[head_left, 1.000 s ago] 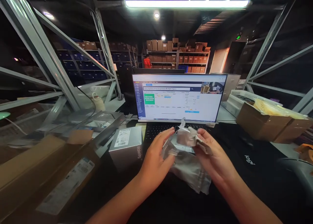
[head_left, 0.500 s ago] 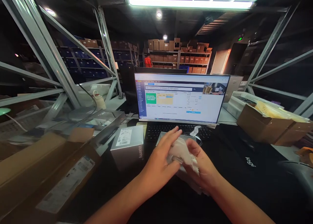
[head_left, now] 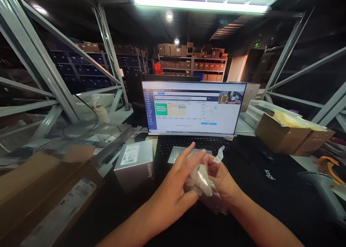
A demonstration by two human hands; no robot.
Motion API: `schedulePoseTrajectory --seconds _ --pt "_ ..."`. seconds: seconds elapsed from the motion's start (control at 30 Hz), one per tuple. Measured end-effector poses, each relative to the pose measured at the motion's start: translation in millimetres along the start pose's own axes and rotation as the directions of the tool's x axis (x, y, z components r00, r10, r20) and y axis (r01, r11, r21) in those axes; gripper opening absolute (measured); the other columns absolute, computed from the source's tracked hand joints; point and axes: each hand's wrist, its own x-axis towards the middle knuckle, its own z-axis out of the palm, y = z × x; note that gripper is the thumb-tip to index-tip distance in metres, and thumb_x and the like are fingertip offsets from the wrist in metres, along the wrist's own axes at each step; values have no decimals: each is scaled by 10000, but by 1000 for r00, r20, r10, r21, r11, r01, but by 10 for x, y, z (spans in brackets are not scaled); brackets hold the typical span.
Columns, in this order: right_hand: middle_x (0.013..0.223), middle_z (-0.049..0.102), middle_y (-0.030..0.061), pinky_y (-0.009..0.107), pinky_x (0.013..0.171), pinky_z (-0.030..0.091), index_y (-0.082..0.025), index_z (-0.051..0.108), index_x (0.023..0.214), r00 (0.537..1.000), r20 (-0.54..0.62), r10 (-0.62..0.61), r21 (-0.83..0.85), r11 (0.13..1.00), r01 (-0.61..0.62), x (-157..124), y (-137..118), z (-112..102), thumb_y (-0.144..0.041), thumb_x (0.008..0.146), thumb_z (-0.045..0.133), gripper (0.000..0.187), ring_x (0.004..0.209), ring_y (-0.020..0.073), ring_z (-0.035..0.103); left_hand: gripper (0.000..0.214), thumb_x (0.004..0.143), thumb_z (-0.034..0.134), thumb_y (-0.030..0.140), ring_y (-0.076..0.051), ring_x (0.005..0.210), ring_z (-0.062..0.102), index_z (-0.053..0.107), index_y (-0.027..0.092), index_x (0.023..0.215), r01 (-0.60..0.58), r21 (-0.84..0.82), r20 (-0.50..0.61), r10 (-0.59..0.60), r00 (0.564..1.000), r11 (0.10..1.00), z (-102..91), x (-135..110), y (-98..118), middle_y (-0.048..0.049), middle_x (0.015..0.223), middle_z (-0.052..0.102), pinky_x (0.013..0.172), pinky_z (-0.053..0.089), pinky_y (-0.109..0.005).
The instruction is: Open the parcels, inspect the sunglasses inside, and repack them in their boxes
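A bundle in crinkled whitish translucent plastic wrap [head_left: 202,180] sits between my two hands above the dark desk mat; its contents are hidden. My left hand [head_left: 180,180] grips it from the left, thumb below and fingers arched over the top. On the other side my right hand [head_left: 223,180] is closed around the bundle's edge, its fingers partly covered. A small clear plastic strip [head_left: 220,155] sticks up by the right fingertips. Just behind the hands is an open silver box part [head_left: 173,154]. To the left stands a silver carton with a white label [head_left: 140,155].
A monitor [head_left: 193,110] stands behind a black keyboard [head_left: 167,144]. Cardboard boxes [head_left: 281,135] sit at the right, near a mouse [head_left: 267,155] and an orange-handled tool [head_left: 331,167]. A large open carton [head_left: 51,189] takes up the left. A person in red [head_left: 157,67] is far off.
My fingers have shifted over the bundle, and its wrap is folded differently. The clear strip, lower and over the keyboard before, now stands up by my right fingers. The view has turned slightly right.
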Motion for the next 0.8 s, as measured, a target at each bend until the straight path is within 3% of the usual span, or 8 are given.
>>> schedulePoseTrajectory --seconds 0.17,0.3,0.5,0.6,0.8 --pt "677 584 -44 210 532 456 -219 580 766 1000 -17 15 142 990 -12 -37 -116 45 -371 557 955 456 590 114 540 965 730 502 -82 -290 1516 234 320 466 1504 -30 36 -12 31 999 999 10 1 2 14 1660 167 1181 364 -503" --pt "779 661 -30 244 649 523 -242 678 868 997 -66 33 243 970 -16 -21 -180 68 -328 584 943 398 656 124 596 936 756 500 -69 -284 1488 310 325 471 1500 2 -11 -50 -2 999 1000 32 19 -64 19 1660 154 1149 422 -472" --pt "757 632 -36 230 652 491 -242 685 839 995 -58 -86 52 995 89 -9 37 52 -275 582 946 368 670 118 583 968 699 499 -92 -278 1507 261 353 455 1485 -35 27 -74 37 997 999 54 16 -90 22 1643 222 1204 321 -514" --pt "731 606 -41 222 655 474 -220 641 761 991 -61 -121 -27 992 119 -7 69 30 -227 570 948 361 672 113 560 961 703 487 -90 -270 1501 279 357 457 1482 -21 23 -66 23 998 999 57 20 -100 23 1641 227 1199 336 -500" --pt "765 639 -25 239 642 485 -212 638 815 995 -87 -51 93 994 59 46 24 84 -254 533 959 429 668 127 587 940 712 484 -79 -261 1488 311 365 443 1484 -5 53 -12 6 1000 999 37 69 -142 17 1628 264 1212 302 -509"
